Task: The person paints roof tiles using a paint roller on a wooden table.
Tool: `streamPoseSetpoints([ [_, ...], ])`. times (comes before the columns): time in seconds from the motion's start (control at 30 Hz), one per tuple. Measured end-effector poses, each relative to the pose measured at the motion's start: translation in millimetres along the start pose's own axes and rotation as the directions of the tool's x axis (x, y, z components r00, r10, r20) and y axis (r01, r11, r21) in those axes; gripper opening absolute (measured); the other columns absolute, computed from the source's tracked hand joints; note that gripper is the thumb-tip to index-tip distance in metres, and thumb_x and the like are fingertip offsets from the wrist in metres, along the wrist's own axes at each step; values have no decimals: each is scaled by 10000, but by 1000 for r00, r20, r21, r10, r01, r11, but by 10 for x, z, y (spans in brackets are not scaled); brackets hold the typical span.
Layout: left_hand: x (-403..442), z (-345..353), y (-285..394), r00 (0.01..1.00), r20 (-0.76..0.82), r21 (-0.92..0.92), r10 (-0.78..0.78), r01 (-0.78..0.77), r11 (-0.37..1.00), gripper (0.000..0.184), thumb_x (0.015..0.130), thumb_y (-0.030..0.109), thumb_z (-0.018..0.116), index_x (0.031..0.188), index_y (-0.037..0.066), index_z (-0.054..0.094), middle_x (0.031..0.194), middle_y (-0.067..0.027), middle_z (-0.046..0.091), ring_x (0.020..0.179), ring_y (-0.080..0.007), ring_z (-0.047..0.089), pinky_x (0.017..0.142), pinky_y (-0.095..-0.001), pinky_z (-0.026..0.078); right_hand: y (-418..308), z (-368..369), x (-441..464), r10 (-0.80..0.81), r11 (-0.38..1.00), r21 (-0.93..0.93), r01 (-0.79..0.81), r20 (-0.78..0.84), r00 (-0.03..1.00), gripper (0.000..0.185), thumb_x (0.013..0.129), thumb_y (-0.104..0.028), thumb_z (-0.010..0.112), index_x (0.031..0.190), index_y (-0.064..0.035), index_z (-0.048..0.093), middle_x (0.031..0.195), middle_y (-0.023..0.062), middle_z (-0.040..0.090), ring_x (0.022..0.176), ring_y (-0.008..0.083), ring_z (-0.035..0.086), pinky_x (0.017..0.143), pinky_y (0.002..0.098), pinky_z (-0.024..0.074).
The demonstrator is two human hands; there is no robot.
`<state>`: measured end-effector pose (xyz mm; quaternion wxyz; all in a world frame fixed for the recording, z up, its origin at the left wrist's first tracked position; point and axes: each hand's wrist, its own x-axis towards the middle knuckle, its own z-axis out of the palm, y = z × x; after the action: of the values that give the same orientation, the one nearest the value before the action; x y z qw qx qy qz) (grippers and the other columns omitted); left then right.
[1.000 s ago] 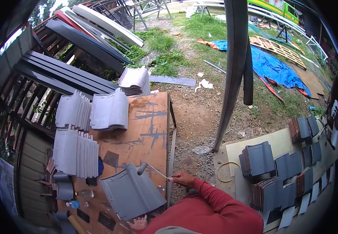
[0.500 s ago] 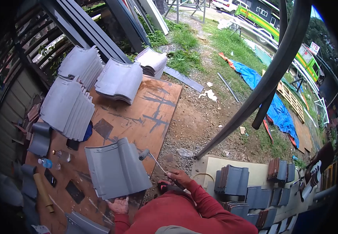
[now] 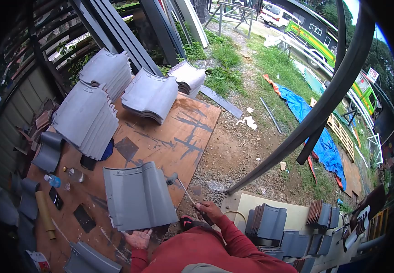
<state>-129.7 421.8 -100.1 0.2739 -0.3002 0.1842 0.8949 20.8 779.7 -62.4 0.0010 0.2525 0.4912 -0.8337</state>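
Observation:
A grey-painted curved roof tile point(image 3: 135, 198) lies on the wooden board near me. My left hand point(image 3: 138, 238) is palm up at the tile's near edge, fingers stretched out against or just under it; the exact contact is hard to see. In my right hand point(image 3: 209, 212) is the handle of a small paint roller point(image 3: 186, 191). Its grey roller head is beside the tile's right edge, and I cannot tell whether they touch. Another grey tile point(image 3: 90, 259) rests at the near end of the board.
Stacks of pale tiles point(image 3: 85, 118) stand on the far part of the paint-streaked board point(image 3: 197, 141). Bottles point(image 3: 53, 180), a phone point(image 3: 56, 198) and a cardboard tube point(image 3: 45, 214) lie left. A dark slanting post point(image 3: 292, 141) rises on the right, near more stacked grey tiles point(image 3: 266, 221).
The view has shifted slightly, so the scene sits a little differently in frame. The roller remains beside the tile's right edge, and my left hand stays at its near edge.

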Motion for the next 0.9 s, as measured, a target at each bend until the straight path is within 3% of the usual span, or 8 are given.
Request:
streamPoseSetpoints([
  [0.13,-123,102,78,991,132,20,-20,17,1000,1251,816,901,441,1642,39,67,1706,-204,45,1557,-484,35,1247,-647,12,-69,27,-60,-17,1000,11,17,-24,1000,308,1025,-299,651,1116,-10,702,819,24,657,682,110,601,631,277,506],
  [0.2,-166,171,117,948,310,72,-72,52,996,1226,829,885,447,1642,43,81,1704,-203,78,1554,-487,65,1247,-646,18,-48,4,-46,-24,999,40,25,-27,999,310,1025,-297,649,1125,-8,695,826,30,654,686,115,600,636,279,505],
  [0.3,-214,291,147,954,281,-25,-101,113,993,1202,843,870,445,1642,45,89,1705,-191,94,1559,-469,67,1250,-643,31,-67,32,-55,-42,997,64,45,-49,998,315,1024,-294,648,1138,-2,684,835,38,649,693,122,598,644,283,503],
  [0.43,-295,432,119,948,303,-20,-96,107,994,1179,863,859,430,1641,42,87,1709,-179,91,1564,-450,72,1253,-639,42,-208,123,-127,-89,995,40,92,-63,994,320,1021,-293,651,1123,9,678,834,39,641,693,126,593,646,287,499],
  [0.57,-481,843,62,946,315,-117,-76,118,986,1123,898,839,408,1637,44,122,1708,-184,101,1565,-440,85,1252,-644,68,-216,92,-152,-124,992,4,124,-51,991,383,1016,-294,653,1222,29,669,827,40,637,684,129,585,649,287,496],
  [0.63,-591,1053,61,936,341,-185,-83,153,971,1052,912,823,408,1618,62,234,1664,-206,238,1543,-437,175,1254,-656,84,-293,118,-194,-154,988,3,154,-34,987,411,1012,-301,656,1242,40,666,809,37,628,680,128,581,647,283,494],
  [0.9,-527,1110,189,879,471,-15,-73,91,996,1057,940,811,355,1621,23,176,1671,-241,188,1544,-481,131,1264,-614,84,-606,343,-474,-331,936,-129,328,-3,944,426,1045,-331,610,1237,43,675,790,70,632,665,143,566,644,293,484],
])
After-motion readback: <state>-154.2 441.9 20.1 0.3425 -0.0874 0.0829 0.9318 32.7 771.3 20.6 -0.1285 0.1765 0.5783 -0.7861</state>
